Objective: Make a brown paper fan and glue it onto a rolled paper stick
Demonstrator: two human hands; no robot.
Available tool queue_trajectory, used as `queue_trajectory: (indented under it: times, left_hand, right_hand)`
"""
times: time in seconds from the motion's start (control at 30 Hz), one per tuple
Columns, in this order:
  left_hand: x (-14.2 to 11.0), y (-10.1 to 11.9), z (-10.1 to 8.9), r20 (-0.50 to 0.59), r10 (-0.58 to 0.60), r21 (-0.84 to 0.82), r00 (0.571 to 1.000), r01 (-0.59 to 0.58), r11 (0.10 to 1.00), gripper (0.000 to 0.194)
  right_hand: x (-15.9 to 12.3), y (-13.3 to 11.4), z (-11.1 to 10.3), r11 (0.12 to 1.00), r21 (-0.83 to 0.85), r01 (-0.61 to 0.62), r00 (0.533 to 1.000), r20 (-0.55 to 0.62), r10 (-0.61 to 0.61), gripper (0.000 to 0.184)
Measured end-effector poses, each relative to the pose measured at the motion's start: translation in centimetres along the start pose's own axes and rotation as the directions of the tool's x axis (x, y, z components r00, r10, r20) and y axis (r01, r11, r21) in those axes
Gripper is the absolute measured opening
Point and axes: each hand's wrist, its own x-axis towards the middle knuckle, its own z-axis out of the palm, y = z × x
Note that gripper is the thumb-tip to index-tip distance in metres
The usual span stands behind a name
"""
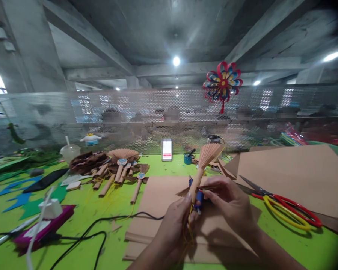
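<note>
My left hand (pixel 178 214) is closed around the rolled kraft-paper handle of a small pleated paper fan (pixel 210 156), held upright and tilted to the right. Thin yellow string (pixel 190 225) hangs from the handle's lower end. At the handle's right side, my right hand (pixel 234 202) pinches a dark brown folded paper strip (pixel 211 187) that touches it. A blue tool (pixel 198 199), perhaps a glue gun, shows partly behind the handle; the hands hide the rest. Below both hands lie stacked kraft-paper sheets (pixel 152 198).
Several similar paper fans (pixel 125 155) lie left. Red-and-yellow-handled scissors (pixel 281 210) rest at right beside large kraft sheets (pixel 293 168). A black cable (pixel 101 219) crosses near a purple power strip (pixel 45 228). A lit phone (pixel 167 150) leans against the perforated screen (pixel 146 131).
</note>
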Motion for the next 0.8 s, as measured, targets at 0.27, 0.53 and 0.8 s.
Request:
queue_trajectory:
  times: [0.27, 0.53, 0.8]
  left_hand:
    - [0.0, 0.0, 0.1, -0.033, 0.010, -0.048, 0.999, -0.011, 0.999, 0.047]
    - [-0.3, 0.5, 0.7, -0.014, 0.088, -0.142, 0.996, -0.089, 0.986, 0.039]
    - [-0.5, 0.6, 0.9, 0.002, 0.149, -0.042, 0.989, -0.149, 0.988, 0.038]
  right_hand:
    - [-0.2, 0.3, 0.2, 0.944, -0.235, 0.234, 0.969, 0.131, -0.208, 0.024]
    - [-0.8, 0.9, 0.7, 0.853, -0.344, 0.393, 0.917, 0.208, -0.339, 0.036]
    - [-1.0, 0.8, 0.9, 0.812, -0.405, 0.420, 0.906, 0.240, -0.349, 0.038]
